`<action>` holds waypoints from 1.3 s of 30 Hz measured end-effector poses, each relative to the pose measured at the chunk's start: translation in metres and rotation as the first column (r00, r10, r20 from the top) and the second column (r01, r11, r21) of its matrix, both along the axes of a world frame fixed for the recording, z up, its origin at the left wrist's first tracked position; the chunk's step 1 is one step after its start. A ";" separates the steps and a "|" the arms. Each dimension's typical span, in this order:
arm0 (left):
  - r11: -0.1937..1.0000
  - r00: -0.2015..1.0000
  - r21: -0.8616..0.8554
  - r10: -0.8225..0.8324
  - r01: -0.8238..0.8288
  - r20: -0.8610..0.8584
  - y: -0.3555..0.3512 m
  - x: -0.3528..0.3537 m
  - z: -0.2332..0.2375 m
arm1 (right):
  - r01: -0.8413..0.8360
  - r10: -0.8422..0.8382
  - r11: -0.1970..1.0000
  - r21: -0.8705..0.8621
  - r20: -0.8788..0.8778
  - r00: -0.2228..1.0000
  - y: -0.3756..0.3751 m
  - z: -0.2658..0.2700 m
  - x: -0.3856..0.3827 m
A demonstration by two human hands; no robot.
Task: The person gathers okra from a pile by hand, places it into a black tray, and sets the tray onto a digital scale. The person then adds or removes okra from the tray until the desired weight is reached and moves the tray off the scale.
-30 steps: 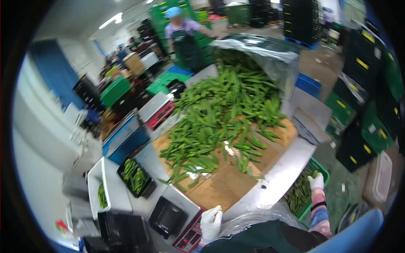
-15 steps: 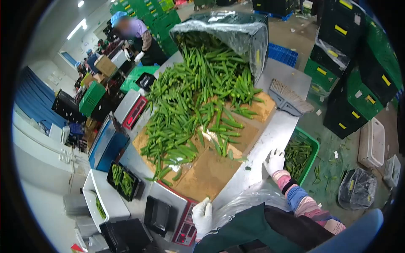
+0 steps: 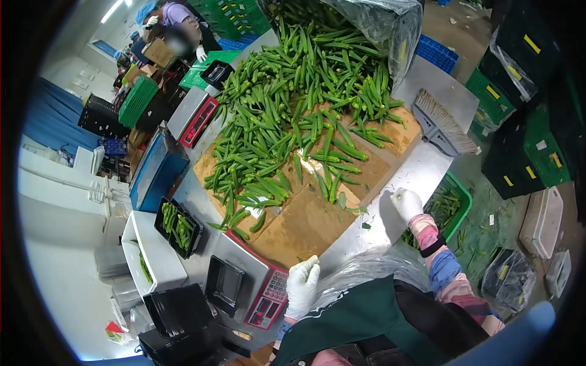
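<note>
My left hand (image 3: 303, 282), in a white glove, is at the front edge of the brown cardboard sheet (image 3: 299, 235), beside the red-edged scale (image 3: 267, 300). Its fingers are drawn together, and I cannot make out whether anything is between them. Over the metal table edge, near the green crate (image 3: 462, 210), my white-gloved right hand (image 3: 407, 205) has its fingers curled in; what they may hold is hidden. A large heap of green okra (image 3: 299, 97) spills from a plastic-lined crate (image 3: 403, 36) onto the cardboard.
A brush (image 3: 442, 125) lies on the table's right side. On the left are a black tray of okra (image 3: 177, 227), an empty black tray (image 3: 224, 283), another scale (image 3: 196, 119) and a white bin (image 3: 146, 256). Stacked crates (image 3: 528, 128) stand right. A co-worker (image 3: 183, 30) is behind.
My right hand has gone from spread fingers on the table edge to curled fingers. My left hand remains near the cardboard's front edge. The view has shifted, and the co-worker leans lower.
</note>
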State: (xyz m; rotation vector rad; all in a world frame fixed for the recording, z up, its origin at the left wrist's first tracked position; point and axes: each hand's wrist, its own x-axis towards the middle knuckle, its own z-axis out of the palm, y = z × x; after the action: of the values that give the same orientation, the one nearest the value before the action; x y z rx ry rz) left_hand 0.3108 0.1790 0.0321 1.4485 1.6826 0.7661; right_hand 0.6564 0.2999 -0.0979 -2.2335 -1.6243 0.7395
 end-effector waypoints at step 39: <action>1.000 0.750 -0.011 0.011 -0.024 -0.661 0.360 -0.081 -0.067 | -0.438 0.497 0.868 0.234 -0.375 0.783 0.298 -0.005 -0.271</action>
State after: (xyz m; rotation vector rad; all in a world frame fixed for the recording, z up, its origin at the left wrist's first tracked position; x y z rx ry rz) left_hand 0.2296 0.5386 -0.0348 1.8264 2.2153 0.2267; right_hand 0.3855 0.5975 -0.1026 -1.4310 -1.9353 1.1095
